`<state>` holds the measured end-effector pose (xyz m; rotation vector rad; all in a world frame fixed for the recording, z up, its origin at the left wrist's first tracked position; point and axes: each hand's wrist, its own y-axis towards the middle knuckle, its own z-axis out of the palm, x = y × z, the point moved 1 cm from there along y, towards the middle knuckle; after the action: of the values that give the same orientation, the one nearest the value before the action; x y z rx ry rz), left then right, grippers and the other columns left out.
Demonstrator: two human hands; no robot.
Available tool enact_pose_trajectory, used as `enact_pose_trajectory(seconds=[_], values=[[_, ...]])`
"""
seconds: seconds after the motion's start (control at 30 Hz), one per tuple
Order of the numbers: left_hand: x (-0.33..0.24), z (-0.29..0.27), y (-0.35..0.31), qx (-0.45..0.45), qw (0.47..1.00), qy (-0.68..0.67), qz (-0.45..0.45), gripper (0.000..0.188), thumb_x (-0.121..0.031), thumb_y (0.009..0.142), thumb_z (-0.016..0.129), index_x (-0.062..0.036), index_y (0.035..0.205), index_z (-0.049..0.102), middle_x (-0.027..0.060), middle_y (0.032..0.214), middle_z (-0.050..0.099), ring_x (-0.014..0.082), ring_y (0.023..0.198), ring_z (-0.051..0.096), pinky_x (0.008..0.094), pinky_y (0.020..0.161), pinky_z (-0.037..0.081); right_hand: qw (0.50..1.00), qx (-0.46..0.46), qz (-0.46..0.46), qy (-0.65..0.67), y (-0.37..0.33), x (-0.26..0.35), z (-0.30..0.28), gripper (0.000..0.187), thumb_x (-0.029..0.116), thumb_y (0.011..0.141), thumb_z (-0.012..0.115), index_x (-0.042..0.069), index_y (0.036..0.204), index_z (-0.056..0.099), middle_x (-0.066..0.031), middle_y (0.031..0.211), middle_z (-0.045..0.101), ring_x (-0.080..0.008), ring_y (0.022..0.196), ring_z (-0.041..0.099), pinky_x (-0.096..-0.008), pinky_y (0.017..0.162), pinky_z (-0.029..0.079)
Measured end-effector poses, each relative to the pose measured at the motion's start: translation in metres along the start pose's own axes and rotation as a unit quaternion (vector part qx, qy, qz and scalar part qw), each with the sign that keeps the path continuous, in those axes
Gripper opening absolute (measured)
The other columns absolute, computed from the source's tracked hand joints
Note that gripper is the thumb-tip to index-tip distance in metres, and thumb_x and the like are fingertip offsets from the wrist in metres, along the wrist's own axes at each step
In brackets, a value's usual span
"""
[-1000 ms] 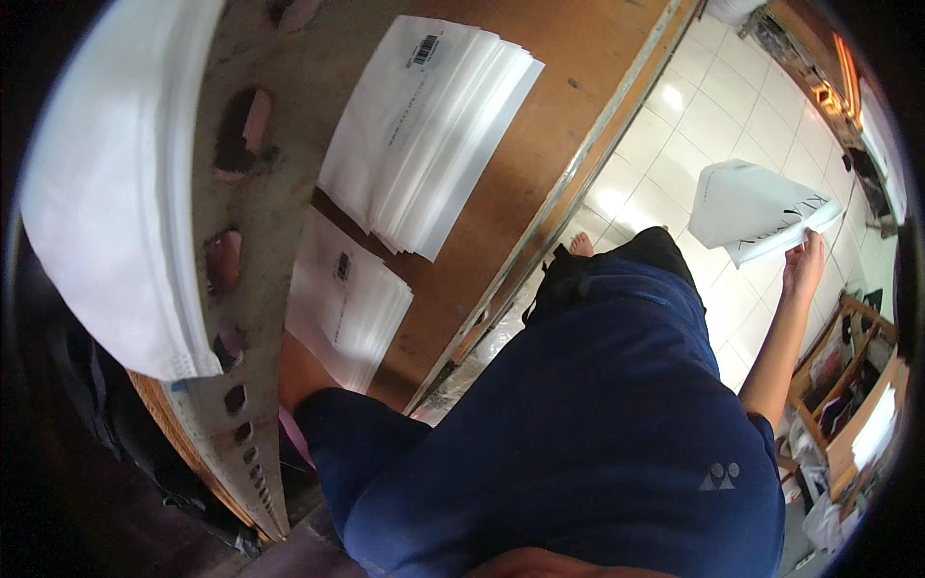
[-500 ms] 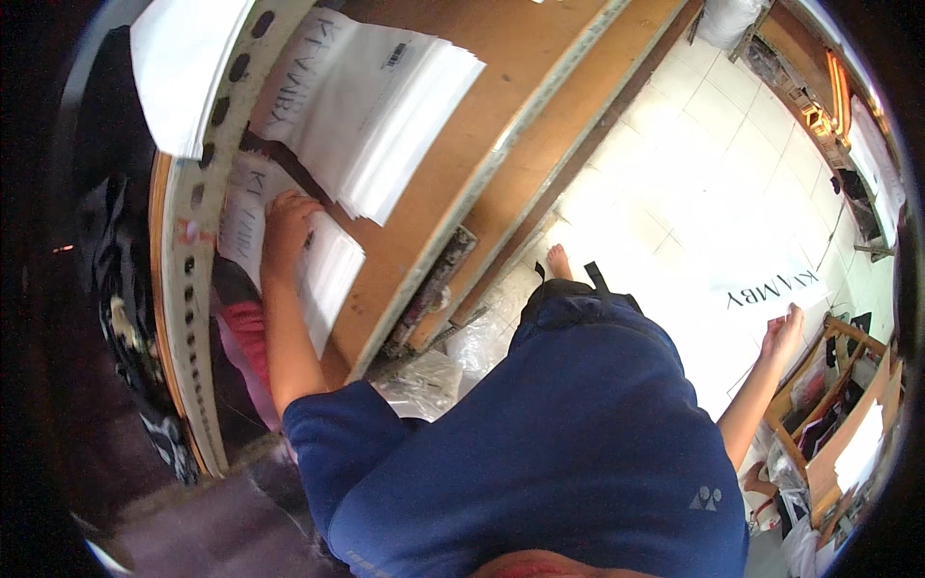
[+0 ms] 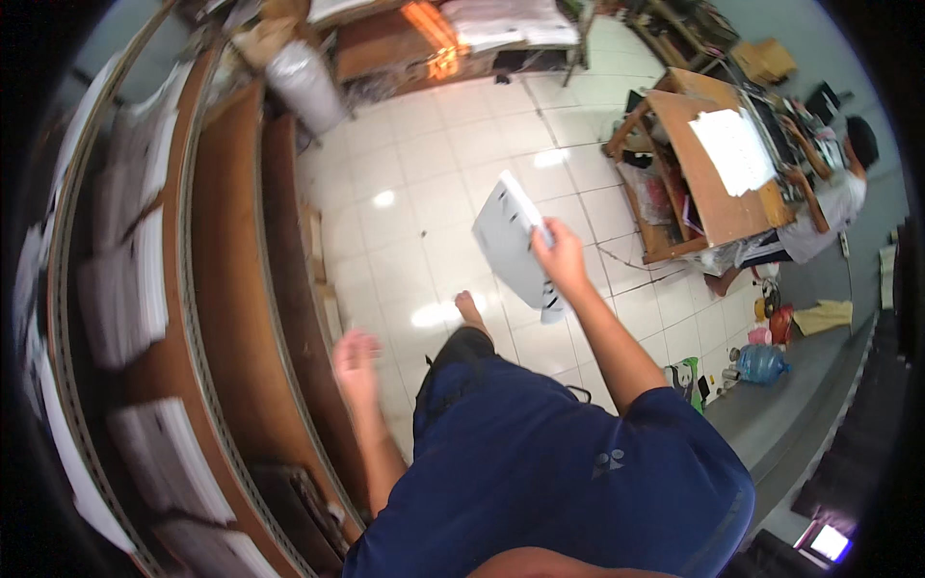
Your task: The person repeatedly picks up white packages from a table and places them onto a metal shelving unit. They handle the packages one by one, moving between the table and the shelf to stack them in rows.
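Observation:
My right hand [image 3: 561, 258] grips a thin batch of white printed sheets [image 3: 511, 246] by its edge, thumb on top. Dark lettering shows on the sheets, which hang at a slant over the tiled floor in front of me. My left hand [image 3: 358, 371] is blurred by motion beside the shelf rack [image 3: 231, 289]; its fingers look stretched out and nothing shows in them. Stacks of white paper [image 3: 149, 279] lie on the rack's shelves, to the left of that hand.
A person [image 3: 824, 197] sits at a wooden table [image 3: 713, 217] bearing white paper on the right. A blue water jug [image 3: 761, 364] stands by a grey ledge. At the back are a wrapped white roll [image 3: 303, 85] and a low shelf [image 3: 385, 48].
My view has swung right, away from the rack. My left hand has come off the paper stack on the shelf. My right hand has brought its printed sheets in front of my body.

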<state>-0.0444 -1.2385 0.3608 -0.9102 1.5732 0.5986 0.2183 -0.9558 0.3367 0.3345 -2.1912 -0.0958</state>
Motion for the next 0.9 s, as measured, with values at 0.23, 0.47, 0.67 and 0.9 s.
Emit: enact_pose_trajectory(seconds=[0.23,0.47,0.67,0.9], values=[[0.000,0.258,0.062,0.460,0.881,-0.039,-0.102,0.043,-0.036,0.098,0.048,0.0009,0.117,0.057,0.0100,0.097,0.067,0.0140,0.076,0.063,0.0265,0.066,0.049,0.953,0.200,-0.044,-0.222,0.053,-0.021,0.000,0.024,0.025,0.089,0.053,0.004,0.081,0.062,-0.0157,0.076,0.065,-0.0342,0.070,0.065,-0.0433,0.064,0.052],[-0.042,0.435,0.139,0.544,0.827,0.123,-0.071,0.047,-0.034,0.095,0.045,0.0085,0.085,0.065,0.0165,0.077,0.068,0.0201,0.062,0.066,0.0326,0.058,0.052,0.938,0.169,-0.096,-0.286,0.133,-0.058,-0.020,0.013,0.014,0.079,0.054,0.004,0.085,0.060,-0.0096,0.073,0.064,-0.0257,0.066,0.066,-0.0372,0.056,0.052],[-0.066,0.540,0.200,0.587,0.793,0.146,-0.067,0.046,-0.022,0.090,0.033,0.0095,0.076,0.063,0.0201,0.070,0.067,0.0261,0.062,0.066,0.0362,0.064,0.052,0.921,0.162,-0.046,-0.352,0.213,-0.103,-0.047,0.014,0.016,0.078,0.056,0.003,0.084,0.057,-0.0098,0.073,0.065,-0.0253,0.066,0.066,-0.0359,0.055,0.052],[-0.081,0.669,0.251,0.579,0.791,0.193,0.041,0.048,-0.026,0.091,0.034,0.0065,0.075,0.066,0.0162,0.067,0.068,0.0269,0.066,0.066,0.0383,0.067,0.051,0.961,0.125,0.027,-0.245,0.317,-0.159,-0.071,0.019,0.019,0.087,0.051,0.000,0.084,0.056,-0.0125,0.069,0.064,-0.0305,0.062,0.065,-0.0466,0.060,0.052]])
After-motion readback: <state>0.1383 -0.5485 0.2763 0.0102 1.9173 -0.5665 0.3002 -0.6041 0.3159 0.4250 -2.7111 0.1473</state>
